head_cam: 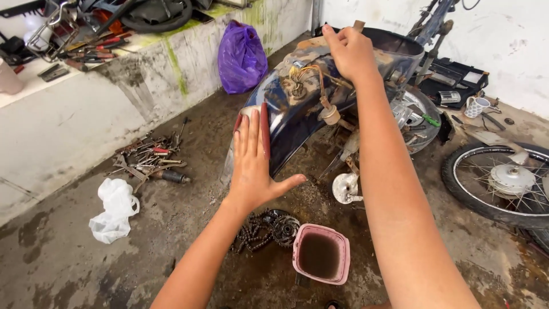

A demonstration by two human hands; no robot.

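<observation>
- Head view: two hands on one dark blue motorcycle body shell, frame centre.
- Left hand flat, fingers spread, pressing its lower edge.
- Right hand curled over its top edge.
- One pink tub and one chain lie below; bare wet floor lower left.

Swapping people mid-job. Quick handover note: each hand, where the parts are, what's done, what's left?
Left hand: flat, fingers spread, pressed on the near red-trimmed end of the dark blue rear fender; no grip closed.
Right hand: resting on the fender's far upper end, by the exposed wire bundle.
Fender sits tilted against the stripped motorbike frame, steadied by both hands.
Done, by the look of it: wheel off and lying to the right; chain and sprocket on the floor beside a pink tub of dirty liquid.
Tools piled left, near the wall.
Left: fender not yet lifted clear; wires appear attached.
</observation>
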